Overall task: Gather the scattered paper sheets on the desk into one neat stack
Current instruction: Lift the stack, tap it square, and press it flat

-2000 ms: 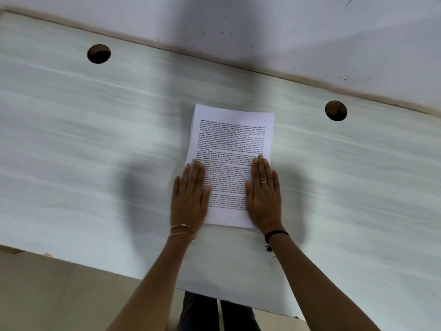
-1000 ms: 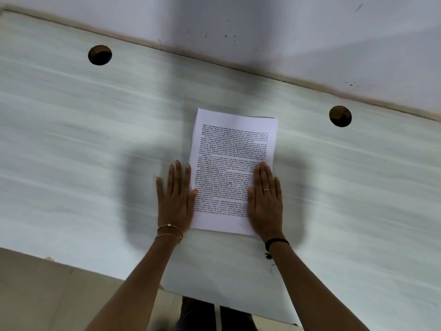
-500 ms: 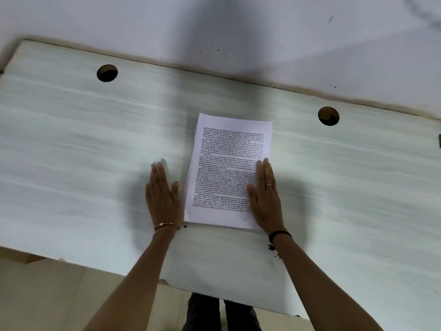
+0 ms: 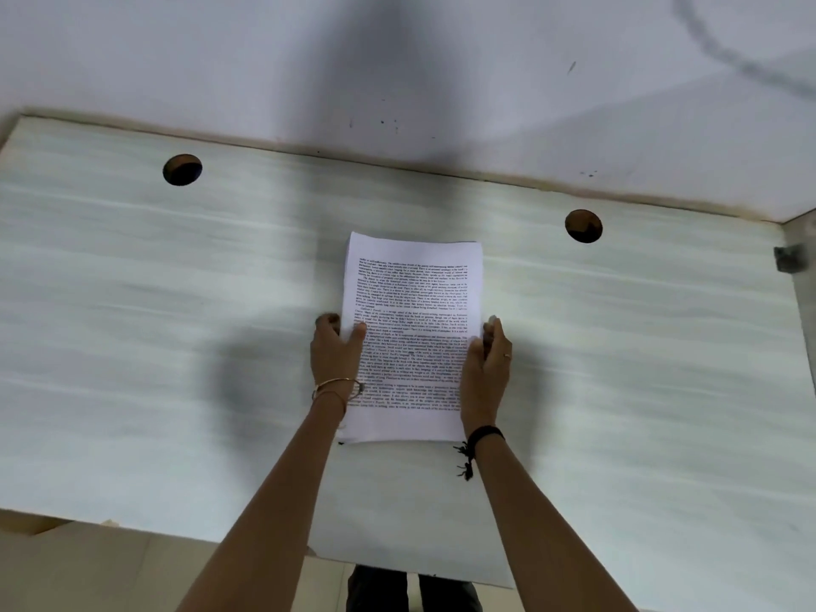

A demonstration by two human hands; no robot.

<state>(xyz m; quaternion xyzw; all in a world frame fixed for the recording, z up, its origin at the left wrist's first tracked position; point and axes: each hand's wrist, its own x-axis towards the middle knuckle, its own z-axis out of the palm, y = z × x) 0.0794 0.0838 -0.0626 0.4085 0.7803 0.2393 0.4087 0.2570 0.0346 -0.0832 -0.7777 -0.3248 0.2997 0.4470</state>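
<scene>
A stack of white printed paper sheets [image 4: 413, 302] is held over the middle of the pale desk [image 4: 132, 324], its edges lined up. My left hand [image 4: 335, 360] grips the stack's left edge, thumb on the printed face and fingers behind. My right hand [image 4: 488, 368] grips the right edge the same way. Whether the stack's lower edge touches the desk I cannot tell. No loose sheets show elsewhere on the desk.
Two round cable holes sit near the desk's back edge, one at the left [image 4: 182, 169] and one at the right [image 4: 583, 226]. A white wall [image 4: 397, 81] stands behind. A small dark bracket [image 4: 788, 257] is at the right side panel.
Both hands went from lying flat, the left on the desk beside the stack and the right on it, to gripping its side edges. The stack now appears lifted.
</scene>
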